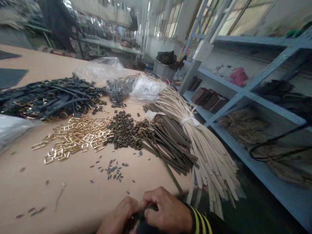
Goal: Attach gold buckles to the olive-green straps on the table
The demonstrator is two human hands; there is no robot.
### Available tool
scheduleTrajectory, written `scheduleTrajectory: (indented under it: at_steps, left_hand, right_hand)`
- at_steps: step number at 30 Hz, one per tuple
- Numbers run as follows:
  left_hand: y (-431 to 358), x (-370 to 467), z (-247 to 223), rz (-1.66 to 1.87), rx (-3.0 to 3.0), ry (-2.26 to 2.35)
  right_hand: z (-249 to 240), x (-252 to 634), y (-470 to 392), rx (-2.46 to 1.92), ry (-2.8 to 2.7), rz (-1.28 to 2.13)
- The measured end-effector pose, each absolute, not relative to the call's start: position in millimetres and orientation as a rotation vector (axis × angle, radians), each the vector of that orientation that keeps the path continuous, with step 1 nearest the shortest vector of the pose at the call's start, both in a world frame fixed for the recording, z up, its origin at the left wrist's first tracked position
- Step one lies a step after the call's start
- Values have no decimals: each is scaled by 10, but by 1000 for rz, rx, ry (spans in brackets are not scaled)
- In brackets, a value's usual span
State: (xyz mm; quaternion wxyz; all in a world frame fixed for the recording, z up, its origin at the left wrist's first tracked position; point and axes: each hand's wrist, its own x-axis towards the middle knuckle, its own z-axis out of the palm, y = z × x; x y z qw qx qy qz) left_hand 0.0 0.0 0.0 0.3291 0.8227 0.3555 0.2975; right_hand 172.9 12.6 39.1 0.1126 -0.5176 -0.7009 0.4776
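Low in the view, at the table's near edge, my left hand (120, 213) and my right hand (168, 211) are close together. Both have curled fingers around a small dark piece (148, 208), blurred and partly hidden by the fingers. A dark strap (168, 167) runs from the brown strap pile down toward my right hand. Beyond the hands lie small dark bits (115, 170), gold buckles (90, 138), small brown loops (123, 128) and a pile of brown straps (173, 143).
Beige straps (202, 139) tied in a bundle hang over the table's right edge. Dark straps with buckles (53, 96) cover the back left, near clear plastic bags (146, 87). Blue shelving (258, 84) stands at the right. A person (58, 22) is at the far left.
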Motion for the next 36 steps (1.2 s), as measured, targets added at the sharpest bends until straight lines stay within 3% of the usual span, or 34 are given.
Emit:
scheduleTrajectory:
  at_steps: [6, 9, 17, 25, 36]
  left_hand:
    - [436, 117, -93, 1066, 2391, 1164]
    - [550, 91, -172, 1075, 2488, 1383]
    - [519, 78, -315, 1093, 2632, 1362]
    - [506, 121, -237, 1047, 2674, 1361]
    - [447, 157, -234, 1002, 2755, 1438]
  right_hand:
    - [594, 1893, 768, -1589, -2164, 975]
    - [652, 2065, 1317, -1739, -2241, 710]
    - [452, 2724, 2160, -2208, -2017, 103]
    - [295, 2845, 2246, -2490, -1984, -40]
    - [373, 2781, 2162, -2552, -2038, -115]
